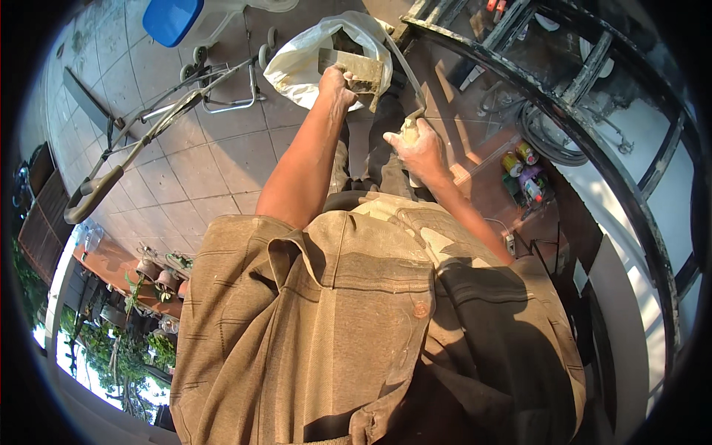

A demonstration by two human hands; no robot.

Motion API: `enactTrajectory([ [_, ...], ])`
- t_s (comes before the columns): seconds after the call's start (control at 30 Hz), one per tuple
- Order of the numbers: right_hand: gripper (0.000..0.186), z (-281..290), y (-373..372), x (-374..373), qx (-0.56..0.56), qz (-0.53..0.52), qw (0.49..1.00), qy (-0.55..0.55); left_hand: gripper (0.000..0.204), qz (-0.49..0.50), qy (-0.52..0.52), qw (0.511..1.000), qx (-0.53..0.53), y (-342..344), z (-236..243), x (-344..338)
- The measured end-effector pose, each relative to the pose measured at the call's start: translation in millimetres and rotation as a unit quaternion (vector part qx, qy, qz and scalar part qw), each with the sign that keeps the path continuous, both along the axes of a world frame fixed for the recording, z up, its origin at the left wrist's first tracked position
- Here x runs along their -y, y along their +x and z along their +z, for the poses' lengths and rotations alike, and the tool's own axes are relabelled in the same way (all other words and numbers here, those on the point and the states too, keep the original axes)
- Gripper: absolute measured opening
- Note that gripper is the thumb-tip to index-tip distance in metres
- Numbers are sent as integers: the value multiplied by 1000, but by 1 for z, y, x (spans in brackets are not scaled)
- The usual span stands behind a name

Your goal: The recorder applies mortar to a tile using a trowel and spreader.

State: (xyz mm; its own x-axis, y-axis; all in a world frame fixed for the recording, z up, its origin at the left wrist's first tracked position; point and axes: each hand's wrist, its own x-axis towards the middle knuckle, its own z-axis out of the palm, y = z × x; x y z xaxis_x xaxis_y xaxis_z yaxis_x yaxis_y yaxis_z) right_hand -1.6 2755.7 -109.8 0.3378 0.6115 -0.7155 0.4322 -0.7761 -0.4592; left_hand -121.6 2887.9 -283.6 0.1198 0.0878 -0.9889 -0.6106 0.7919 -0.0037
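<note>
two hands work above a white bag (297,70): left hand (337,80) grip clamps a flat board (361,69), right hand (419,147) grip closes on what seems a trowel handle (410,119).

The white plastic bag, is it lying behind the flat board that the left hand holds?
Yes, the white plastic bag shows around the flat board gripped by the left hand.
</note>
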Motion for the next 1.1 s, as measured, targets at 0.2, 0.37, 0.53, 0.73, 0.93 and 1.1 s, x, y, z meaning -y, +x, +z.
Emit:
enactTrajectory([
  [0.2,39,-61,-19,-20,-5,-119,973,198,15,43,-29,997,60,-14,21,11],
  [0.37,22,-75,-12,-30,96,-84,960,249,22,-225,145,962,-45,-22,59,23],
  [0.53,18,-59,-9,-44,69,-87,937,332,40,-543,633,468,-291,-49,74,33],
  [0.73,22,-55,12,-57,-61,-183,954,230,35,-585,658,392,-268,-45,107,-12],
  [0.93,26,-54,22,-53,-105,-168,968,157,45,-704,565,397,-165,-46,121,-18],
  [1.1,29,-44,25,-13,-54,-23,989,133,48,-693,512,466,-199,-61,74,-9],
])
